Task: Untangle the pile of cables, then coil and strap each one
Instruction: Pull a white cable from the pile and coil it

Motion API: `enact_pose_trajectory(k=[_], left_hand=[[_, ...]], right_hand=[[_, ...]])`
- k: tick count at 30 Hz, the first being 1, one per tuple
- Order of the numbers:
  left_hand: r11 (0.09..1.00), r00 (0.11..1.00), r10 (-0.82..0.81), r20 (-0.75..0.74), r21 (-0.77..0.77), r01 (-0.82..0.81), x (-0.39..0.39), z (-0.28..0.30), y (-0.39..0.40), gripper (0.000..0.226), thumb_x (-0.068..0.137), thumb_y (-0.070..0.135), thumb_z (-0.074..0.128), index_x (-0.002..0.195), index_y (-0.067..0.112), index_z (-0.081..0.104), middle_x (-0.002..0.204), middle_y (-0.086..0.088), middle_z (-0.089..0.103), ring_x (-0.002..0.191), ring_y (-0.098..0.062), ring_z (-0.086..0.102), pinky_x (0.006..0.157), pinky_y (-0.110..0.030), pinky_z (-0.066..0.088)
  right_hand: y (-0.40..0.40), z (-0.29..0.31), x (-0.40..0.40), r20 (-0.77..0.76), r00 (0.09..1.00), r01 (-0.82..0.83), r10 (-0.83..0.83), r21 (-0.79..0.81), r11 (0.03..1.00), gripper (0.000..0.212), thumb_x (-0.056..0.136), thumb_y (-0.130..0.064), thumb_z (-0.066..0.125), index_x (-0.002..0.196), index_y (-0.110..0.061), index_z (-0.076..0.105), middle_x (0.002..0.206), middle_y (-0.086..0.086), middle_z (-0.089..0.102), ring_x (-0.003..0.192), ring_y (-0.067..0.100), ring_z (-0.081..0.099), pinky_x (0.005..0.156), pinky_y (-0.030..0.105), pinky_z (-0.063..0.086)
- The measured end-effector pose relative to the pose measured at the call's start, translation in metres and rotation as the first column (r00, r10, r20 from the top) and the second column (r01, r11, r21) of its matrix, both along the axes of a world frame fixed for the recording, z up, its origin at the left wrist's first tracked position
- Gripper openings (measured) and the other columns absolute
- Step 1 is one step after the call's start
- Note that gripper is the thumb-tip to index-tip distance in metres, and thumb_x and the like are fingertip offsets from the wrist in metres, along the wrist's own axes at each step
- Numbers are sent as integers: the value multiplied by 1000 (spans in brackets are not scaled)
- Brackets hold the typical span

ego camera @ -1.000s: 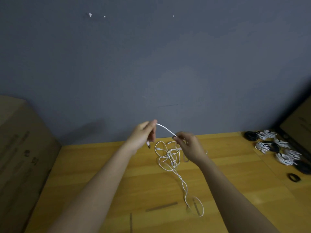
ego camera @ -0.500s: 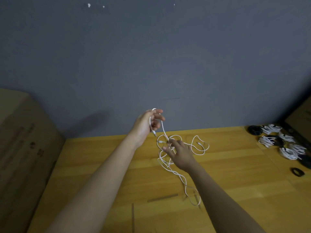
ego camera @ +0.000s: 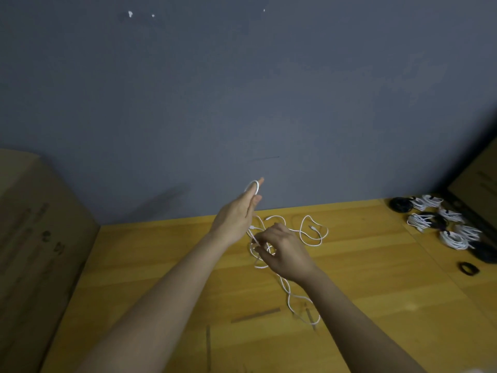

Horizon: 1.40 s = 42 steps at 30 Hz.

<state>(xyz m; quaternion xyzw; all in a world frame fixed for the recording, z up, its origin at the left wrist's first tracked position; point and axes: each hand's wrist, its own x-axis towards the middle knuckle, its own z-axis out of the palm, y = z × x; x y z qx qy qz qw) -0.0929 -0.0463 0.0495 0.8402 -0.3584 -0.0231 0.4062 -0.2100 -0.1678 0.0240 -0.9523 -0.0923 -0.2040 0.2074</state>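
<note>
A thin white cable (ego camera: 313,234) lies in loose tangled loops on the wooden table (ego camera: 376,278). My left hand (ego camera: 236,215) is raised above the table's far edge, its fingers held out straight, with one turn of the cable looped over them. My right hand (ego camera: 282,250) is lower and just right of it, pinching a strand of the same cable over the tangle. More of the cable trails toward me across the table to a loop near the front.
Several coiled and strapped white and black cables (ego camera: 443,224) lie at the table's right end, with a black strap ring (ego camera: 468,268) beside them. Thin dark straps (ego camera: 255,315) lie near the front. A cardboard box (ego camera: 35,251) stands on the left; a grey wall is behind.
My left hand has straightened its fingers with the cable looped over them. My right hand went from an open reach over the tangle to pinching a strand.
</note>
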Motion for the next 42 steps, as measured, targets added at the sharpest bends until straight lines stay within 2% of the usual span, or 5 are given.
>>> enact_pose_trajectory(k=[8,15,19,29,42], left_hand=[[903,972,-3,-235,-417,-98,-4,16,-11,47,105,30,28,151,27,20,137,16,47,97,2,64,74,-15,49],[968,979,-36,201,252,-16,1,0,6,32,103,34,36,132,27,47,116,-3,66,99,-26,66,77,-37,52],[891,981,-157,116,444,90,-3,-8,15,43,99,51,32,97,19,60,94,-1,67,88,-24,62,67,-34,41],[949,878,-125,-461,-312,-29,2,-2,29,37,102,25,41,68,17,51,40,11,33,40,1,27,46,-15,29],[785,802,199,-563,-399,-474,22,13,13,40,101,34,44,64,19,51,41,12,31,47,-10,26,49,-26,23]], right_hand=[[-8,2,-6,-69,997,-45,41,-52,998,20,90,-21,63,106,-12,72,94,4,68,93,28,54,81,35,44],[-17,5,-6,32,997,65,-70,130,989,16,80,-9,74,96,-10,74,89,1,69,88,25,57,78,29,42],[-39,8,-1,104,979,166,-178,114,980,20,75,-11,79,95,-10,75,88,2,69,85,25,59,77,29,45],[-78,-22,-9,-39,860,510,-509,58,858,16,84,-26,71,92,-15,78,86,5,73,88,34,57,73,37,44],[-72,-14,10,-280,815,555,-507,128,822,16,91,-20,61,95,-13,75,90,10,70,87,29,61,69,38,47]])
